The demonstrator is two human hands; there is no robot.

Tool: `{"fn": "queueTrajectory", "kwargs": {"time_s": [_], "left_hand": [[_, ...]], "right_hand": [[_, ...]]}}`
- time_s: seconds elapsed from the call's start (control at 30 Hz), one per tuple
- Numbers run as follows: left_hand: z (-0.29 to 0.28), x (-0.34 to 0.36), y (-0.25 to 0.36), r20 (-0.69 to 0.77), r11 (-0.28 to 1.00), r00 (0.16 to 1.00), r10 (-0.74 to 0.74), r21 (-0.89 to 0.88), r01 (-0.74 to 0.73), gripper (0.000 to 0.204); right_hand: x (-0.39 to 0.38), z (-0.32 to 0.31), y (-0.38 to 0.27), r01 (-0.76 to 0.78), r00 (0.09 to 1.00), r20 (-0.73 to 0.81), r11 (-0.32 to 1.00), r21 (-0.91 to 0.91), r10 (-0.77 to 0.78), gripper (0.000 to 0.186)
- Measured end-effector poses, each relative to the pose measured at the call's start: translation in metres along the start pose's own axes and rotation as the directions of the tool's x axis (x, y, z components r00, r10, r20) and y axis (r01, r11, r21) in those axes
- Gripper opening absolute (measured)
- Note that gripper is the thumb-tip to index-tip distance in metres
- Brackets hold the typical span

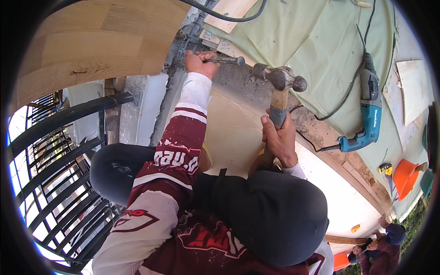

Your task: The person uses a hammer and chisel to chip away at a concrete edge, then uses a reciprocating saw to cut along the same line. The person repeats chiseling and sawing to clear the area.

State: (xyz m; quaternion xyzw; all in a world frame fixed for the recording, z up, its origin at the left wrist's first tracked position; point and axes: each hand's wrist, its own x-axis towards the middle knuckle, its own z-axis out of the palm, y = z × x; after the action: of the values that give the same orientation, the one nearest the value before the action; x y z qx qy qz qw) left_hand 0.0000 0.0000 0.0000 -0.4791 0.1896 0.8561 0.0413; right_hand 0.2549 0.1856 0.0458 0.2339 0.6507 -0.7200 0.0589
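My left hand [201, 63] grips a grey metal chisel [225, 60] lying sideways against a rough, dusty concrete edge [176, 87] beside the wooden floor. The chisel's struck end points right. My right hand [280, 137] is closed round the taped wooden handle of a hammer [279, 79], whose steel head is a short way right of the chisel's end. Below both hands is a pale beige board [233, 123]; my dark-clad knees flank my forearms.
A wood floor [96, 32] and black railing [68, 123] lie left. Right, a green sheet [311, 46] holds a teal drill [366, 123], cords and boards, near orange buckets [403, 178]. A co-worker [385, 252] is at lower right. A cable [229, 18] crosses the top.
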Motion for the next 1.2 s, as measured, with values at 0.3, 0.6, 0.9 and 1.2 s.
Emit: {"fn": "queueTrajectory", "kwargs": {"time_s": [0.3,0.6,0.9,1.2], "left_hand": [[-0.001,0.003,-0.003,0.12,0.997,0.993,0.013,0.072,-0.022,0.039],[-0.006,0.014,-0.01,0.122,0.995,0.992,0.01,0.097,-0.022,0.042],[-0.005,0.011,-0.03,-0.022,0.972,0.992,0.121,0.205,-0.114,0.033],[-0.02,0.018,-0.033,0.071,0.962,0.988,0.137,0.228,-0.15,0.029]], "right_hand": [[0.006,-0.039,-0.099,0.469,0.876,-0.036,0.867,-0.166,-0.481,0.035],[0.014,-0.038,-0.119,0.284,0.955,0.069,0.827,-0.486,-0.287,0.029],[0.037,-0.023,-0.113,0.03,0.995,0.088,0.76,-0.65,0.036,0.028],[0.029,-0.029,-0.095,0.252,0.968,0.171,0.757,-0.603,-0.186,0.033]]}}
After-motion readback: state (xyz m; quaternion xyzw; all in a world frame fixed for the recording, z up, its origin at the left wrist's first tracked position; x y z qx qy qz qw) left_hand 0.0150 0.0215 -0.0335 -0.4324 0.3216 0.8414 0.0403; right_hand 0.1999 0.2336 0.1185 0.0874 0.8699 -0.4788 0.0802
